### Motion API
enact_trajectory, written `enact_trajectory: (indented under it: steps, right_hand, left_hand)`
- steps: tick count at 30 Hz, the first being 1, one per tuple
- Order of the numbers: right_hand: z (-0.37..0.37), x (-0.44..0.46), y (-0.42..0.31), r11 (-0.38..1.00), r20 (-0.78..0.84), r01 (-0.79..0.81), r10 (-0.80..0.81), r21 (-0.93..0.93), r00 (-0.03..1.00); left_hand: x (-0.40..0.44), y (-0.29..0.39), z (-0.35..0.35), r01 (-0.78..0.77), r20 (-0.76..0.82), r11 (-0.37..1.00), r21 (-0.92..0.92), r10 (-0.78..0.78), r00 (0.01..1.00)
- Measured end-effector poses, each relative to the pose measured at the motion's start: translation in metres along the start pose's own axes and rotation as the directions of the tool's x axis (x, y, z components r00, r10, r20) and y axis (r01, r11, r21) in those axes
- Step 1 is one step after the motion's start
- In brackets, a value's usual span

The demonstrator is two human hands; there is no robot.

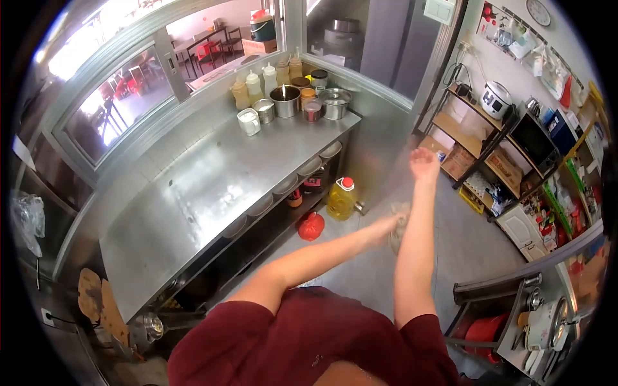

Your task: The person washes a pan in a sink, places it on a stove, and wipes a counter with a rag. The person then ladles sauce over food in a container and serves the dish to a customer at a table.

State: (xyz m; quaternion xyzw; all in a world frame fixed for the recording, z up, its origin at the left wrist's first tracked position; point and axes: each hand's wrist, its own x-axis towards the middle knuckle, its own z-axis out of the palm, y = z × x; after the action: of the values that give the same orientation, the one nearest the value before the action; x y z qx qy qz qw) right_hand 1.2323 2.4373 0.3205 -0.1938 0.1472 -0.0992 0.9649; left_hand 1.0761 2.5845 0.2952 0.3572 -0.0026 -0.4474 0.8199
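My left hand [387, 226] is closed round a crumpled, greyish-beige cloth [399, 230], which hangs in front of me, beside my right forearm. The cloth is partly hidden behind that forearm. Stretched farther forward, my right hand [425, 165] is raised above the grey floor with its fingers loosely bent and apart; I see nothing in it. Left of the cloth, a large bottle of yellow oil [341, 201] with a red cap stands on the floor. A red plastic bag [311, 227], tied at the top, lies near it.
A steel counter [212, 174] runs along my left, with squeeze bottles [253, 85], a steel pot [285, 101] and a lidded pot [335, 103] at its far end. Shelving [460, 132] with a microwave [534, 141] stands at the right. Cookware [547, 325] sits close at my lower right.
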Motion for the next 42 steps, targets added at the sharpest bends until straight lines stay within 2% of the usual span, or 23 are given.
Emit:
enact_trajectory:
  steps: [6, 8, 9, 10, 11, 12, 14, 17, 20, 22, 24, 26, 27, 28, 30, 32, 34, 35, 36, 37, 39, 41, 42]
  right_hand:
    - [-0.061, 0.006, -0.072, 0.78, -0.066, 0.157, -0.246, -0.606, 0.967]
    - [-0.133, 0.009, -0.073, 0.439, 0.071, 0.264, -0.409, -0.859, 0.91]
    - [-0.188, 0.023, -0.068, 0.302, 0.017, 0.151, -0.403, -0.941, 0.915]
    - [-0.225, 0.017, -0.059, -0.02, -0.027, -0.035, -0.313, -0.999, 0.949]
    - [-0.289, 0.038, -0.042, -0.083, -0.054, -0.078, -0.261, -0.994, 0.964]
    - [-0.28, 0.004, -0.015, -0.457, -0.087, -0.114, -0.081, -0.882, 0.993]
    - [-0.229, -0.043, 0.056, -0.8, -0.146, 0.149, 0.283, -0.581, 0.948]
    - [-0.19, -0.062, 0.117, -0.73, 0.02, 0.455, 0.519, -0.51, 0.855]
    - [-0.201, -0.051, 0.168, -0.487, 0.38, 0.709, 0.612, -0.51, 0.694]
    - [-0.213, -0.045, 0.205, -0.289, 0.587, 0.84, 0.611, -0.46, 0.531]
    - [-0.207, -0.036, 0.219, -0.467, 0.147, 0.576, 0.678, -0.671, 0.721]
    - [-0.215, -0.04, 0.219, -0.351, 0.148, 0.363, 0.511, -0.863, 0.847]
    - [-0.244, -0.031, 0.222, -0.459, -0.037, 0.201, 0.458, -0.865, 0.888]
    - [-0.256, -0.037, 0.219, -0.354, -0.074, 0.07, 0.375, -0.933, 0.924]
    - [-0.327, -0.039, 0.219, -0.214, -0.42, -0.375, 0.232, -0.902, 0.878]
    - [-0.283, -0.062, 0.217, -0.275, -0.705, -0.65, 0.214, -0.708, 0.677]
    - [-0.268, -0.064, 0.229, -0.417, -0.67, -0.542, 0.281, -0.73, 0.687]
    - [-0.269, -0.071, 0.228, -0.476, -0.661, -0.491, 0.307, -0.729, 0.684]
    - [-0.259, -0.075, 0.231, -0.38, -0.607, -0.489, 0.319, -0.785, 0.728]
    - [-0.247, -0.081, 0.235, -0.318, -0.599, -0.515, 0.29, -0.796, 0.747]
    - [-0.23, -0.083, 0.239, -0.203, -0.562, -0.525, 0.244, -0.826, 0.79]
    - [-0.231, -0.09, 0.234, -0.235, -0.607, -0.563, 0.224, -0.793, 0.762]
    - [-0.229, -0.096, 0.234, -0.286, -0.632, -0.572, 0.202, -0.769, 0.748]
  left_hand:
    - [-0.047, -0.043, 0.037, 0.219, 0.182, 0.919, 0.329, -0.289, 0.94]
    - [-0.054, -0.04, 0.037, -0.037, 0.317, 0.815, 0.578, -0.183, 0.93]
    - [-0.057, -0.038, 0.037, -0.168, 0.386, 0.724, 0.669, -0.146, 0.911]
    - [-0.057, -0.03, 0.039, -0.227, 0.461, 0.758, 0.612, -0.108, 0.881]
    - [-0.057, -0.015, 0.048, -0.343, 0.468, 0.667, 0.662, -0.01, 0.884]
    - [-0.06, -0.001, 0.059, -0.438, 0.477, 0.562, 0.702, 0.085, 0.874]
    - [-0.038, -0.005, 0.05, -0.562, 0.537, 0.3, 0.771, 0.168, 0.827]
    - [-0.008, -0.002, 0.001, -0.389, 0.388, 0.072, 0.918, 0.03, 0.921]
    - [-0.002, 0.021, -0.105, -0.221, 0.296, -0.272, 0.936, 0.278, 0.914]
    - [-0.044, 0.067, -0.162, -0.107, 0.192, -0.211, 0.972, 0.439, 0.878]
    - [-0.087, 0.115, -0.236, 0.021, 0.007, -0.05, 0.999, 0.51, 0.86]
    - [-0.14, 0.168, -0.299, 0.078, -0.224, 0.241, 0.967, 0.674, 0.704]
    - [-0.166, 0.197, -0.328, 0.216, -0.43, 0.386, 0.897, 0.646, 0.63]
    - [-0.188, 0.223, -0.368, 0.31, -0.41, 0.287, 0.907, 0.773, 0.484]
    - [-0.222, 0.286, -0.408, 0.339, -0.379, 0.276, 0.899, 0.878, 0.291]
    - [-0.229, 0.348, -0.449, 0.472, -0.323, 0.207, 0.857, 0.929, 0.179]
    - [-0.219, 0.401, -0.496, 0.5, -0.161, 0.081, 0.862, 0.98, 0.119]
    - [-0.213, 0.428, -0.512, 0.491, -0.281, 0.171, 0.854, 0.946, 0.161]
    - [-0.206, 0.451, -0.532, 0.515, -0.367, 0.217, 0.829, 0.906, 0.21]
    - [-0.198, 0.466, -0.556, 0.317, -0.257, 0.174, 0.932, 0.935, 0.243]
    - [-0.184, 0.487, -0.569, 0.365, -0.1, -0.017, 0.931, 0.95, 0.297]
    - [-0.171, 0.48, -0.567, 0.422, -0.088, -0.057, 0.905, 0.945, 0.316]
    - [-0.167, 0.47, -0.561, 0.486, -0.049, -0.059, 0.872, 0.977, 0.206]
